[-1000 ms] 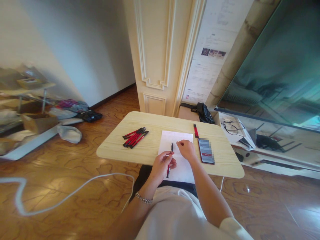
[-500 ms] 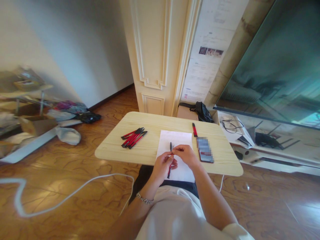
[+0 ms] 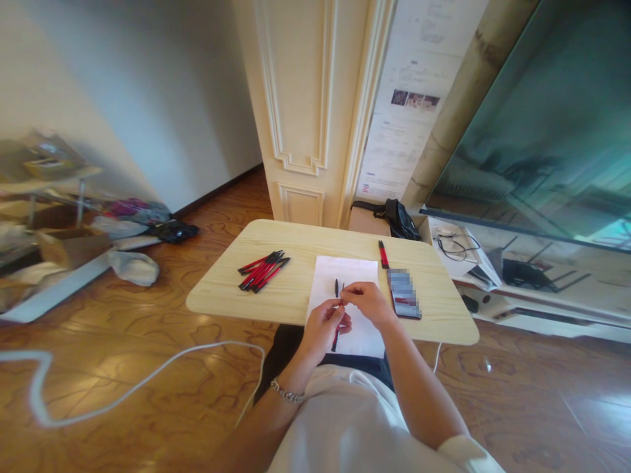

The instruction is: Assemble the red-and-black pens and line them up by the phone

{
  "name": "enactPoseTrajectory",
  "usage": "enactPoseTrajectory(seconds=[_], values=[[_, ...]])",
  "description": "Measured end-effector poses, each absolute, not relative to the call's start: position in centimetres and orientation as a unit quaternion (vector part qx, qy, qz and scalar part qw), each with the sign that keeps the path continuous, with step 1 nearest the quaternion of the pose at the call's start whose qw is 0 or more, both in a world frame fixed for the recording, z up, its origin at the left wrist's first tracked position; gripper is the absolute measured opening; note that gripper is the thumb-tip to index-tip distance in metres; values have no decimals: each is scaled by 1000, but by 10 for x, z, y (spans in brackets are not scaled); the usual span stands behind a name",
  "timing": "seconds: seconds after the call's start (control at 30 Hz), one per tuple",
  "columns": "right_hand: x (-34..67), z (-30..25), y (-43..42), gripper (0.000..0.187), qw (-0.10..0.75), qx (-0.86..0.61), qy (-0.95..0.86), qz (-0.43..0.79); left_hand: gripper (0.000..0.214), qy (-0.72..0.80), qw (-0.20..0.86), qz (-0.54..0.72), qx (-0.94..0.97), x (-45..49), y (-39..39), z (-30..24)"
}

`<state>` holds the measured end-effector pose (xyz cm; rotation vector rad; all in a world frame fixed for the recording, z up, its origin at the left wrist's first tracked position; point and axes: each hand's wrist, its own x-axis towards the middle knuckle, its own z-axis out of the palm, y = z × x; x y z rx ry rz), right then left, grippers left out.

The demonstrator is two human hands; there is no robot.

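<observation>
My left hand (image 3: 323, 326) is closed round a red and black pen (image 3: 336, 314), held upright over a white sheet of paper (image 3: 345, 272). My right hand (image 3: 367, 302) pinches the same pen near its upper part, fingers pressed together against my left hand. The pen's black tip pokes out above both hands. A pile of several red and black pens (image 3: 263, 270) lies to the left on the light wooden table (image 3: 221, 292). One more red pen (image 3: 382, 254) lies beyond a phone (image 3: 404, 293) on the right.
A black bag (image 3: 399, 220) sits on the floor behind the table. A white cable (image 3: 123, 387) snakes over the wooden floor at the left. Clutter and a low shelf (image 3: 49, 249) stand far left; a low white stand with cables (image 3: 473, 263) is at the right.
My right hand has moved from the paper onto the pen in my left hand and now pinches it. The view has shifted slightly.
</observation>
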<state>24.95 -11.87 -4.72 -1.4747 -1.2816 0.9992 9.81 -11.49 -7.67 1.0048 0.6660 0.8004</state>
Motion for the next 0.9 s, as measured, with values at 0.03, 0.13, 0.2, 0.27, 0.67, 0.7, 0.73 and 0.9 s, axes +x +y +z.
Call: enactPoseTrajectory(seconds=[0.03,0.13,0.2,0.27,0.67,0.7,0.73,0.9], values=[[251,-45,-117,22,460,-601,-514,404,39,304,751,364,459,98,-115,-77],[257,-37,-109,23,476,-620,-481,397,39,305,752,361,459,99,-116,-79],[262,-34,-103,24,484,-626,-456,406,39,304,751,363,460,100,-116,-80],[267,-32,-98,26,494,-620,-440,422,39,303,751,364,461,100,-116,-82],[293,-66,-73,25,323,-746,-485,321,45,315,745,360,464,96,-116,-76],[292,-68,-73,26,295,-759,-494,304,45,316,745,361,463,96,-116,-76],[291,-70,-72,26,269,-771,-502,284,45,316,745,363,461,96,-116,-76],[283,-65,-71,28,156,-814,-527,186,46,318,748,376,445,97,-115,-78]])
